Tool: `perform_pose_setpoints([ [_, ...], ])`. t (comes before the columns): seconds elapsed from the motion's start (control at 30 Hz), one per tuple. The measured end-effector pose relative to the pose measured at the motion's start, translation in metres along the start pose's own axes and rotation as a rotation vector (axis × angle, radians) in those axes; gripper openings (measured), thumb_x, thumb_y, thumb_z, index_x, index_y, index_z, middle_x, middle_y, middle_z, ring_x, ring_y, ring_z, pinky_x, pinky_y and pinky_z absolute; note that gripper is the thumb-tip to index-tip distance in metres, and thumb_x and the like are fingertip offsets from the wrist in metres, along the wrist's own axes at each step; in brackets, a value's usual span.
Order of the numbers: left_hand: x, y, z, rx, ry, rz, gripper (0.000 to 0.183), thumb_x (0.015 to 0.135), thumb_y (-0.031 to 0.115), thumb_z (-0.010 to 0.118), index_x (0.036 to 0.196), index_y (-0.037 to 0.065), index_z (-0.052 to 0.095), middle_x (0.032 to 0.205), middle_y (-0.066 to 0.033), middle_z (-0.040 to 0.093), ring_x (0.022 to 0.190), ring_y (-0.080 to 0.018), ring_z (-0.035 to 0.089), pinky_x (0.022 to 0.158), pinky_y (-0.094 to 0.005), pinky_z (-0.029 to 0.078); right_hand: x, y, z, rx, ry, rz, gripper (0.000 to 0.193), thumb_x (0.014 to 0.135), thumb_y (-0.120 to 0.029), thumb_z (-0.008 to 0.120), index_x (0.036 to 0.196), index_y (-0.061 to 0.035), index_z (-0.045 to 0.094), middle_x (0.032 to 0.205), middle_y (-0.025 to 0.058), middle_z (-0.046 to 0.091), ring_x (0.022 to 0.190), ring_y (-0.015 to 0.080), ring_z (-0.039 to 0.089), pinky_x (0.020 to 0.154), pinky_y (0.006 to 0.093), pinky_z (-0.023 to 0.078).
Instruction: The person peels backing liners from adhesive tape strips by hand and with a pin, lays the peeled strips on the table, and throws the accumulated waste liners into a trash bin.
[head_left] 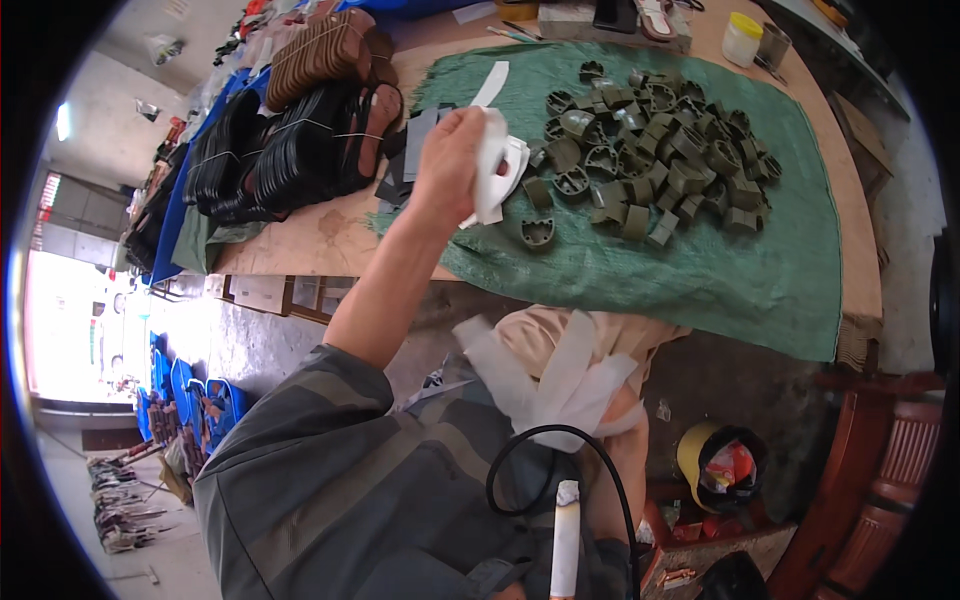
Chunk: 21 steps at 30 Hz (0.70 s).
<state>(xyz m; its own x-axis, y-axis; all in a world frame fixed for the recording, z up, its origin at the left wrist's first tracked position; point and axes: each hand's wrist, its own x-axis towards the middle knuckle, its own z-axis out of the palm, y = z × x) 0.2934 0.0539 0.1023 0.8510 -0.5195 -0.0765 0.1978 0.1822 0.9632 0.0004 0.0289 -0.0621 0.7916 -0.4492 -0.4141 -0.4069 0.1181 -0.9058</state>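
Note:
My left hand [450, 165] is over the left edge of the green sheet, its fingers closed on a curved white strip [491, 165]. More white and grey flat pieces lie under and beside it on the table. Low in front of my body, my right hand [622, 412] holds a fan of translucent white strips [560, 385] above my lap; they are smeared by motion and cover most of its fingers. To the right of my left hand is a heap of olive-green curved bands [665, 150], with a single band [537, 234] nearer me.
The green woven sheet [760, 295] covers much of the wooden table. Tied stacks of black soles [290, 150] and brown soles [320, 55] stand at the left. A yellow-lidded jar [741, 40] is at the back right. A yellow-rimmed bucket [692, 460] stands below. A cigarette [565, 540] and black cable loop [490, 480] are close to view.

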Motion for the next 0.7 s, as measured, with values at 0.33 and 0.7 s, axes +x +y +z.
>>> perform_pose_setpoints([
  [0.33,0.040,-0.049,-0.047,0.937,-0.090,0.531,0.014,0.096,0.014,0.066,0.099,0.000,0.065,0.085,-0.0075,0.063,0.078,-0.0180,0.061,0.074,-0.0318,0.049,-0.027,0.015,-0.029,1.026,-0.230,0.412,0.041,0.103,-0.033,0.051,0.132,-0.0043,0.054,0.131,0.0121,0.059,0.117,0.0252,0.061,0.099,0.0402,0.053],
  [0.7,0.183,-0.036,-0.047,1.146,0.125,0.713,0.029,0.094,0.026,0.064,0.099,-0.002,0.068,0.099,-0.0180,0.067,0.096,-0.0384,0.061,0.086,-0.0472,0.049,-0.010,0.049,-0.045,1.176,-0.253,0.274,0.040,0.100,-0.031,0.054,0.130,-0.0043,0.055,0.128,0.0119,0.060,0.114,0.0247,0.062,0.096,0.0399,0.054],
])
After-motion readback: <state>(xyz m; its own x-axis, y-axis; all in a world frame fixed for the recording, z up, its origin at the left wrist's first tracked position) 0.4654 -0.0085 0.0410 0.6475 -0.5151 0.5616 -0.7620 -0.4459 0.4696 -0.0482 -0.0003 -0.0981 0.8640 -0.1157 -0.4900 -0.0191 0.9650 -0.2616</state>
